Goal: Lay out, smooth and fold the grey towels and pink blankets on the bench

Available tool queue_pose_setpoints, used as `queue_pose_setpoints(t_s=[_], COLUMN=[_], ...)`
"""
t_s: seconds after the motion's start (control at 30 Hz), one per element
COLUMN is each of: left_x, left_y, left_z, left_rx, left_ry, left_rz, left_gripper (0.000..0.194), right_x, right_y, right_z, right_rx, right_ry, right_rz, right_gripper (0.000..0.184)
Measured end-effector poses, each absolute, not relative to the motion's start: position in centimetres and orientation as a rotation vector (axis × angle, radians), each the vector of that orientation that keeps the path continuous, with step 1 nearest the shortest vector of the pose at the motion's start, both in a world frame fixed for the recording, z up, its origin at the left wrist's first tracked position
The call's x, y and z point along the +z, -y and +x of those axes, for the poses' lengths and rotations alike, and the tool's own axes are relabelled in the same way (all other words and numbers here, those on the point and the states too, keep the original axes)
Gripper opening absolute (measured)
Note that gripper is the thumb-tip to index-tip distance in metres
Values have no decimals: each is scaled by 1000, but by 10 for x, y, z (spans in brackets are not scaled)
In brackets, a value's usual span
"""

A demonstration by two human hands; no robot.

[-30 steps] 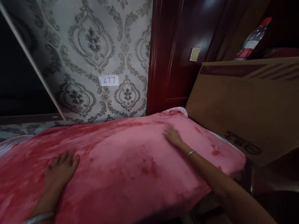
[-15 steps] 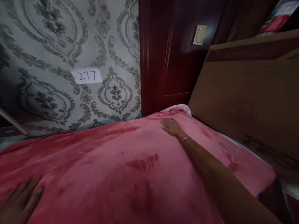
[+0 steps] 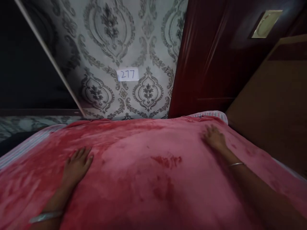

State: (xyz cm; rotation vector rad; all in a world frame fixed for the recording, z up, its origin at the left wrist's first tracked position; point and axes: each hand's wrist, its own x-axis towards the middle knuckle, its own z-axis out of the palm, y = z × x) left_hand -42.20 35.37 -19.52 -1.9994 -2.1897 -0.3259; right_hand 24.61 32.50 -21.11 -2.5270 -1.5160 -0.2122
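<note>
A pink and red plush blanket is spread over a flat surface and fills the lower part of the head view. My left hand lies flat on its left half, fingers stretched forward and a bangle on the wrist. Towards the far right corner, my right hand rests on the same cloth, slightly blurred, with its fingers apart. Neither hand grips anything. A striped cloth shows from under the blanket at the far right, and striped fabric also shows along the left edge.
Patterned wallpaper with a paper label reading 277 stands behind the blanket. A dark red wooden panel carries a switch plate. At the right leans a large cardboard box; a dark screen-like panel is at the left.
The view has swung left, bringing the dark panel and my whole left hand into sight. My left hand has moved forward on the blanket; my right hand stays near the far right corner.
</note>
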Motion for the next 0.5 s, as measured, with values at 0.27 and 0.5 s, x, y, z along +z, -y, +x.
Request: queue_pose_setpoints(t_s=[0.27,0.5], left_x=[-182,-174], left_y=[-354,-372], left_z=[-408,-264], left_rx=[-126,-274], left_ry=[2292,1520], left_rz=[-2109,-2967], left_gripper=[62,64], right_x=[-203,-232], right_y=[-375,-376], right_z=[38,22], right_rx=[28,19], right_ry=[2002,2029], right_rz=[-2158,-2262], right_gripper=[62,60])
